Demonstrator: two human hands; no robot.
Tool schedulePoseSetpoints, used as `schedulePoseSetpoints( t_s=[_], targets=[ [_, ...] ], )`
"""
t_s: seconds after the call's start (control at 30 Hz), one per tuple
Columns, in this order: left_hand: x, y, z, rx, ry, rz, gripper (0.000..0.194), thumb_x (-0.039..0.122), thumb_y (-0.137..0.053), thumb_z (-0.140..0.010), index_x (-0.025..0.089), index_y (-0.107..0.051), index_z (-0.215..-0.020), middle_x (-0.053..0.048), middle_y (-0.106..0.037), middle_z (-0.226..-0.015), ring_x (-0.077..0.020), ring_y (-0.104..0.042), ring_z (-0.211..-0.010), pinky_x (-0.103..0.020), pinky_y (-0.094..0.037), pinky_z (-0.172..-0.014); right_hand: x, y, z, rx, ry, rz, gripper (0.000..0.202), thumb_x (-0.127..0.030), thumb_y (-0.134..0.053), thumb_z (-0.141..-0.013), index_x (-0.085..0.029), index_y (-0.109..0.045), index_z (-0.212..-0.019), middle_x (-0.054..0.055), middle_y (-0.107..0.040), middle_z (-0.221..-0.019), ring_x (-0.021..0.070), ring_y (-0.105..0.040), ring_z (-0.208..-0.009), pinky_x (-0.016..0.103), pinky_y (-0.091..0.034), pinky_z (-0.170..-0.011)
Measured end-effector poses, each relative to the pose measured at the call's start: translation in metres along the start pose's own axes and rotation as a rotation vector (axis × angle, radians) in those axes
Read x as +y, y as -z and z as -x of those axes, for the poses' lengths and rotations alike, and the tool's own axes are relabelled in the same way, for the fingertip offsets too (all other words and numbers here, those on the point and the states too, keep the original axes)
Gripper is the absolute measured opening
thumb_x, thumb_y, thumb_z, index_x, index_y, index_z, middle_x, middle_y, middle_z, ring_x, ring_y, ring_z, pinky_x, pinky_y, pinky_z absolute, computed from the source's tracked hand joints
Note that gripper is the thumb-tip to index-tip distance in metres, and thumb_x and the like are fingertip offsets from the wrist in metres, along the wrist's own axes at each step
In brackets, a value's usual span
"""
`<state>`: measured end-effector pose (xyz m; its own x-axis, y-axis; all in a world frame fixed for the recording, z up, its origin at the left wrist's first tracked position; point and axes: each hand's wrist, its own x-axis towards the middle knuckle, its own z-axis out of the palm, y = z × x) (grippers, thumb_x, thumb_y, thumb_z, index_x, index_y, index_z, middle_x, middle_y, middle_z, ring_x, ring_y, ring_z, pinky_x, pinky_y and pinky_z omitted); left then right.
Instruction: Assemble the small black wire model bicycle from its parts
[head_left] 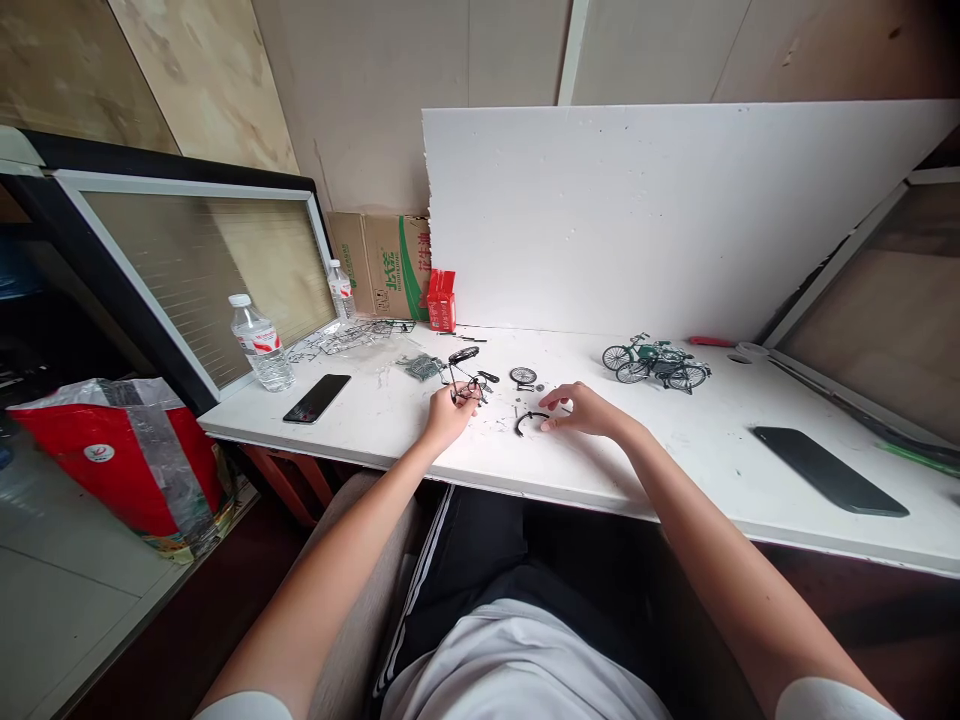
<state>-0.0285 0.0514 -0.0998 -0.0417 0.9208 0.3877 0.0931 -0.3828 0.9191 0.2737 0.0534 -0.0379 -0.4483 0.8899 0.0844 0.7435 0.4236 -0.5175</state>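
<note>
My left hand (pixel 448 416) is closed on a small black model bicycle frame (pixel 466 385), held just above the white table. To its right, my right hand (pixel 581 410) hovers with thumb and fingers apart and nothing visible between them. A curved black fender-like piece (pixel 529 421) lies right by its fingertips; whether they touch it I cannot tell. Slightly farther back lies a small spoked wheel (pixel 523 376), with tiny loose parts around it. Behind the frame sits a bag of small dark parts (pixel 421 367).
Assembled model bicycles (pixel 656 363) stand at the back right. A dark phone (pixel 831 470) lies at the right, another phone (pixel 316 398) at the left beside a water bottle (pixel 261 345). Part sprues (pixel 360 337), a red box (pixel 442 300) and a carton (pixel 382 265) are at the back left.
</note>
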Motion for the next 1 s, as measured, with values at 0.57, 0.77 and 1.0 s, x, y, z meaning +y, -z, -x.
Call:
schedulePoseSetpoints(
  t_s=[0.57,0.77,1.0],
  targets=[
    [-0.001,-0.002,-0.003,0.026,0.003,-0.042,0.026,0.041,-0.077,-0.086,0.016,-0.073,-0.091,-0.007,-0.074,-0.079,-0.0165,-0.063,-0.063,-0.026,-0.047,-0.059,0.027,0.056,0.023,-0.102,-0.477,0.235,0.053,-0.054,-0.087,-0.070,-0.024,-0.079,-0.113,0.013,-0.080,-0.119,0.0325,-0.076,-0.095,0.040,-0.058,-0.075],
    [0.001,-0.003,-0.001,0.029,-0.014,-0.061,0.025,0.041,-0.077,-0.087,0.017,-0.073,-0.090,-0.007,-0.074,-0.079,-0.0170,-0.064,-0.064,-0.027,-0.048,-0.061,0.018,0.046,0.023,-0.097,-0.461,0.238,0.025,-0.040,-0.082,-0.078,-0.023,-0.081,-0.096,0.013,-0.080,-0.115,0.0290,-0.076,-0.086,0.038,-0.056,-0.071],
    [-0.002,-0.004,0.000,0.023,-0.038,-0.078,0.018,0.033,-0.075,-0.089,0.015,-0.075,-0.091,-0.010,-0.077,-0.086,-0.0178,-0.067,-0.069,-0.027,-0.050,-0.062,0.023,0.043,0.023,-0.133,-0.492,0.215,0.017,-0.030,-0.076,-0.080,-0.023,-0.082,-0.093,0.013,-0.081,-0.110,0.0295,-0.076,-0.089,0.039,-0.057,-0.076]
  ],
)
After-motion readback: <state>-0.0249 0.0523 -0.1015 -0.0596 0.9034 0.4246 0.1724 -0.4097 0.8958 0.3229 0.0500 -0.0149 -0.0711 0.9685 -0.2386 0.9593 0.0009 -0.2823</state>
